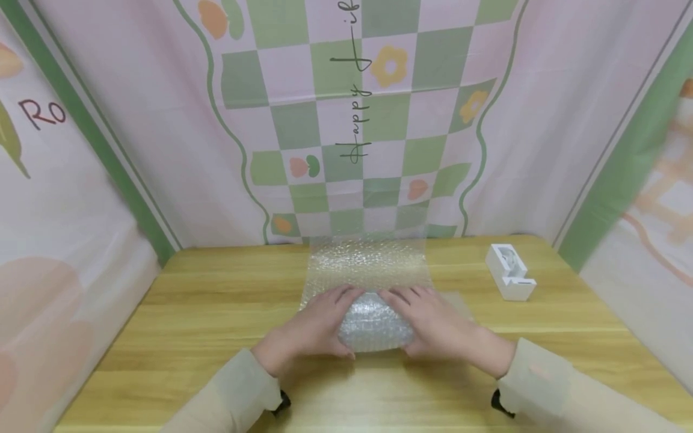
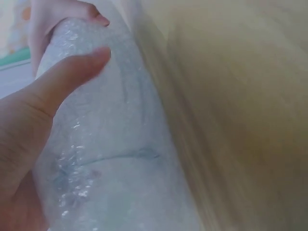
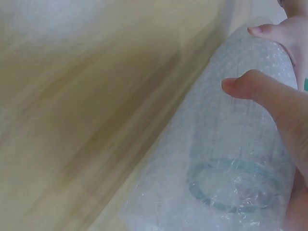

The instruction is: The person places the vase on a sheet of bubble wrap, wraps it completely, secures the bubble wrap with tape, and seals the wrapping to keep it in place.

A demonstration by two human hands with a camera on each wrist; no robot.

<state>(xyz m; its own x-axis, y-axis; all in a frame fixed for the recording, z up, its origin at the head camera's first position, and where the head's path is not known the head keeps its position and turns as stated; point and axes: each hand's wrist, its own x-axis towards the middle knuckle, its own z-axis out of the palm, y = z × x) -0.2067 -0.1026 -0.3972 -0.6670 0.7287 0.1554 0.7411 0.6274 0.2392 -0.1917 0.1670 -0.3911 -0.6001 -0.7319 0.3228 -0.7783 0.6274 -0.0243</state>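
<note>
A rolled bundle of bubble wrap [image 1: 375,325] lies across the wooden table in front of me. Through its layers, the right wrist view shows the bluish-green round rim of a glass [image 3: 233,186] inside. My left hand [image 1: 323,322] grips the bundle's left end, its thumb lying along the near side. At the right end my right hand [image 1: 433,322] holds it the same way, fingers over the top. A flat length of bubble wrap [image 1: 368,258] stretches from the roll toward the back edge. Most of the glass is veiled by the wrap.
To the right at the back stands a white tape dispenser [image 1: 509,273] with a roll in it. The wooden table [image 1: 216,294] meets a printed curtain [image 1: 346,120] behind, and more curtains hang at both sides.
</note>
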